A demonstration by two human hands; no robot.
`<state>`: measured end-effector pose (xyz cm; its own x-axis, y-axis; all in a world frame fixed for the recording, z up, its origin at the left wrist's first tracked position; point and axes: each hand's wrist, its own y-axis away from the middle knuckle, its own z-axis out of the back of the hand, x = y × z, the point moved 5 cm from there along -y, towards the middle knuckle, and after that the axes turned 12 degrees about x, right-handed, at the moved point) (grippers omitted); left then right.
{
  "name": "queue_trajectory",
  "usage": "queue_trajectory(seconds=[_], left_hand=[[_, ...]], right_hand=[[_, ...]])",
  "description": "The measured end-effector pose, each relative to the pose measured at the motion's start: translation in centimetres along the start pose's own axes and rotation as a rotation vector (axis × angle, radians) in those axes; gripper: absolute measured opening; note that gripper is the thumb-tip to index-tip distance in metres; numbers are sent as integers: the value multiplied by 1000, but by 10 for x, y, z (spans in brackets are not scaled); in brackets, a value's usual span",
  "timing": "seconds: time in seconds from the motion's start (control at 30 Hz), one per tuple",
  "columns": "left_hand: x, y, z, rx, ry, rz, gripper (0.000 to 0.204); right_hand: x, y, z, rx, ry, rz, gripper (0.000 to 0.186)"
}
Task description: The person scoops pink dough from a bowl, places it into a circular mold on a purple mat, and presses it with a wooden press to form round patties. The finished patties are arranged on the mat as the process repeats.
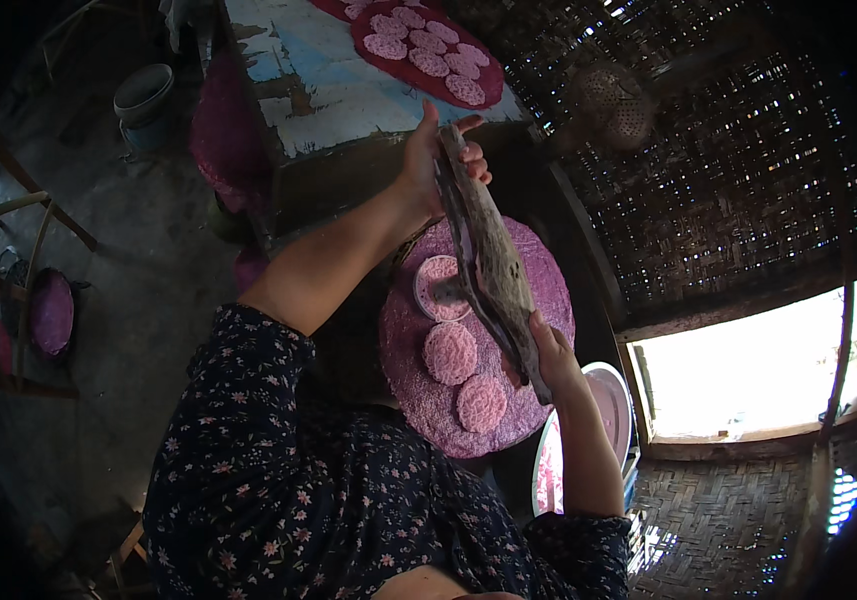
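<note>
A long weathered wooden bar (493, 260) slants over a round, pink-coated board (533, 250). My left hand (448, 155) grips its upper end, with fingers wrapped round it. My right hand (555, 355) holds the lower end, thumb on the side. Under the bar, a round ring mould (418, 290) full of pink strands sits on the board, with a short stem crossing it from the bar. Two round pink lacy patties, one (450, 352) and another (481, 403), lie below the mould.
A worn ledge (293, 110) at the top holds a red mat (378, 65) of several pink patties. A bucket (143, 100) and pink basin (51, 312) are at left, a white tray (618, 395) at right, beside a woven wall (698, 170) with a bright opening.
</note>
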<state>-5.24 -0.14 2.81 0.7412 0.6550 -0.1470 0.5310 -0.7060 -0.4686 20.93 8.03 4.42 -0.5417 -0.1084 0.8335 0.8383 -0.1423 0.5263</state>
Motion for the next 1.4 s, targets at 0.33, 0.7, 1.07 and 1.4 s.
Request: queue_trajectory(seconds=[0.33, 0.7, 1.07, 1.4], left_hand=[[17, 2, 6, -42, 10, 29, 79], [10, 41, -75, 395, -1355, 415, 68], [-70, 154, 12, 57, -778, -55, 50], [-113, 193, -11, -54, -462, 285, 46]], right_hand=[[10, 14, -3, -37, 96, -20, 58], [40, 6, -10, -147, -162, 254, 62], [18, -54, -2, -525, 779, 247, 26], [16, -67, -8, -468, 779, 185, 18]])
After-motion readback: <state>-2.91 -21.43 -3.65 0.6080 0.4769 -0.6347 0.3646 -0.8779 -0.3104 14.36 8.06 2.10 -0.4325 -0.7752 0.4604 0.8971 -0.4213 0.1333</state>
